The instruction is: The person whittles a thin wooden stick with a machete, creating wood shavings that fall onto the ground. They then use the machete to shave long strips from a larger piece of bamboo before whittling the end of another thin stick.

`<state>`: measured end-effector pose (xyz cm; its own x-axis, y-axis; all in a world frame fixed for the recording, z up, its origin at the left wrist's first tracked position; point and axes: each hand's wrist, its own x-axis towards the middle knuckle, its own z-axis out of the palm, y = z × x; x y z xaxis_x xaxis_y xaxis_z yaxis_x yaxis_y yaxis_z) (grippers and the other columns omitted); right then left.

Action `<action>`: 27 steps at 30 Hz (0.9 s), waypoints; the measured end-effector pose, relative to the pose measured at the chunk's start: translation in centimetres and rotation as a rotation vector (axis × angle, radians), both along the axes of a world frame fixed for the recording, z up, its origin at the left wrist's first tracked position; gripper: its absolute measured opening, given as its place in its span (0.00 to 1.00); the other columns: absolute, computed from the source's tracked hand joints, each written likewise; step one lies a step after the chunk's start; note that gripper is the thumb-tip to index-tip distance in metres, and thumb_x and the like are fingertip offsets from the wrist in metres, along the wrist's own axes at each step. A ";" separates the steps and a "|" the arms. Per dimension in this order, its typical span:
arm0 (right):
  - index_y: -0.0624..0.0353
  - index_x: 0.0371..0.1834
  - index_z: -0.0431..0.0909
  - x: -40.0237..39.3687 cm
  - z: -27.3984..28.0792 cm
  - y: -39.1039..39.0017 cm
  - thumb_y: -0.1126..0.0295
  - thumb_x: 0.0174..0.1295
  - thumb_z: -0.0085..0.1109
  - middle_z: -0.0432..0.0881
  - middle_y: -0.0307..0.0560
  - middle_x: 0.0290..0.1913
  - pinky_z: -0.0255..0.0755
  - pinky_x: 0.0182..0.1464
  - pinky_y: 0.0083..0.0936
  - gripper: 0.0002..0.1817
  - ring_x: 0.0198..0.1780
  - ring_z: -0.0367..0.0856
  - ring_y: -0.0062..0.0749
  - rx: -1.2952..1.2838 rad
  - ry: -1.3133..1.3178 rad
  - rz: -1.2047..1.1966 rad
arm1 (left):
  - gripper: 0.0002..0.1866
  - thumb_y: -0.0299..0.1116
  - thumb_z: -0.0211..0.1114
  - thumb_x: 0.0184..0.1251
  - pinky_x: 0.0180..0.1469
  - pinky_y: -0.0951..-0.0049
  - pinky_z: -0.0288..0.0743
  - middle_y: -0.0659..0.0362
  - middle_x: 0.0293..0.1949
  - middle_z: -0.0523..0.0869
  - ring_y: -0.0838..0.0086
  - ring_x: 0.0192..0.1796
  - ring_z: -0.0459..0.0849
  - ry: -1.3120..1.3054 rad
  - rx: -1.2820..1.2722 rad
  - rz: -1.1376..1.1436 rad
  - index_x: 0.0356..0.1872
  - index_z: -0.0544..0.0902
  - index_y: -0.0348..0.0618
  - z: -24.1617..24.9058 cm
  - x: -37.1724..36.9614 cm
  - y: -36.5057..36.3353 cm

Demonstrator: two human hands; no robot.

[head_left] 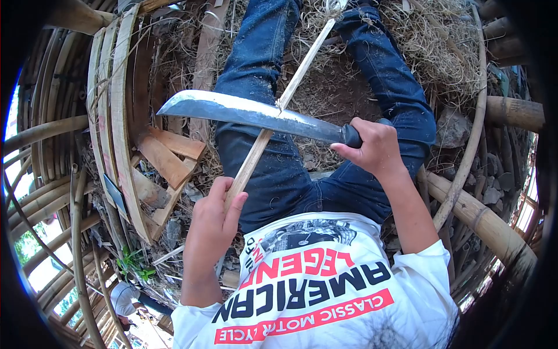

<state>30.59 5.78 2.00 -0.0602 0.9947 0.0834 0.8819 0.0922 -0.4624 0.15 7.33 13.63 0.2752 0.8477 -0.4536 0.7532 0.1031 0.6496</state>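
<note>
My right hand (372,145) is wrapped round the dark handle of a machete (250,114). Its long, broad blade points left and lies across a thin bamboo strip (253,160). A small curl or nick shows on the strip where the edge meets it. Closed round the strip's lower end is my left hand (213,218), thumb along the top. From there the strip slants up and away between my legs, its far end near my feet. Both legs, in blue jeans (250,64), are stretched forward on either side of the strip.
Piles of pale shavings (439,52) cover the ground ahead. To the left stand a slatted wooden frame (119,116) and loose wood offcuts (165,160). Thick bamboo poles (482,215) and stones (453,128) lie on the right. Another person (125,299) is beyond the bamboo fence, lower left.
</note>
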 end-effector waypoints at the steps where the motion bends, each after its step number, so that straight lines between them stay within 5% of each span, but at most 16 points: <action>1: 0.55 0.19 0.74 0.0 0.1 0.0 0.32 0.51 0.64 0.77 0.44 0.15 0.71 0.20 0.27 0.33 0.17 0.80 0.36 0.002 0.002 0.002 | 0.11 0.33 0.61 0.72 0.27 0.63 0.69 0.46 0.21 0.79 0.52 0.24 0.81 0.019 -0.014 -0.004 0.45 0.74 0.35 0.4 0.0 0.1; 6: 0.56 0.21 0.74 0.4 0.2 -0.2 0.35 0.50 0.65 0.76 0.47 0.17 0.71 0.25 0.33 0.32 0.21 0.80 0.43 -0.078 0.002 -0.022 | 0.11 0.32 0.61 0.72 0.25 0.67 0.67 0.49 0.20 0.78 0.58 0.21 0.79 0.010 -0.056 0.005 0.45 0.73 0.34 0.5 -0.8 0.3; 9: 0.54 0.17 0.71 0.6 -0.7 -0.2 0.29 0.52 0.61 0.76 0.44 0.14 0.70 0.19 0.26 0.35 0.16 0.78 0.35 0.032 -0.042 0.008 | 0.10 0.31 0.60 0.72 0.25 0.69 0.66 0.51 0.20 0.78 0.65 0.20 0.77 0.008 -0.020 -0.019 0.45 0.73 0.34 0.5 -1.3 0.2; 19: 0.55 0.19 0.73 -0.5 1.1 -0.3 0.32 0.50 0.65 0.76 0.45 0.15 0.71 0.21 0.28 0.33 0.17 0.80 0.37 -0.044 0.055 -0.003 | 0.09 0.31 0.60 0.72 0.25 0.71 0.66 0.54 0.20 0.78 0.70 0.20 0.76 0.007 -0.033 0.002 0.44 0.73 0.35 0.7 -2.3 0.2; 22: 0.56 0.21 0.74 -2.1 2.9 -0.4 0.39 0.50 0.69 0.78 0.46 0.18 0.73 0.23 0.31 0.29 0.20 0.82 0.40 -0.032 0.075 0.047 | 0.09 0.31 0.60 0.72 0.24 0.69 0.67 0.53 0.20 0.79 0.68 0.19 0.78 -0.006 -0.002 0.009 0.44 0.73 0.36 0.8 -1.8 0.2; 25: 0.57 0.28 0.74 -3.3 1.9 0.0 0.61 0.45 0.74 0.82 0.49 0.23 0.77 0.29 0.36 0.17 0.26 0.84 0.44 -0.087 0.189 0.091 | 0.11 0.33 0.60 0.72 0.24 0.65 0.69 0.50 0.20 0.79 0.63 0.20 0.80 -0.020 -0.075 -0.027 0.44 0.73 0.36 0.1 -0.2 -0.5; 27: 0.57 0.28 0.74 -3.8 2.0 0.9 0.64 0.45 0.73 0.82 0.50 0.23 0.77 0.30 0.37 0.16 0.26 0.84 0.44 -0.079 0.153 0.088 | 0.11 0.33 0.60 0.73 0.26 0.63 0.70 0.48 0.20 0.79 0.60 0.22 0.81 -0.056 -0.116 -0.053 0.44 0.72 0.36 0.0 1.2 -1.0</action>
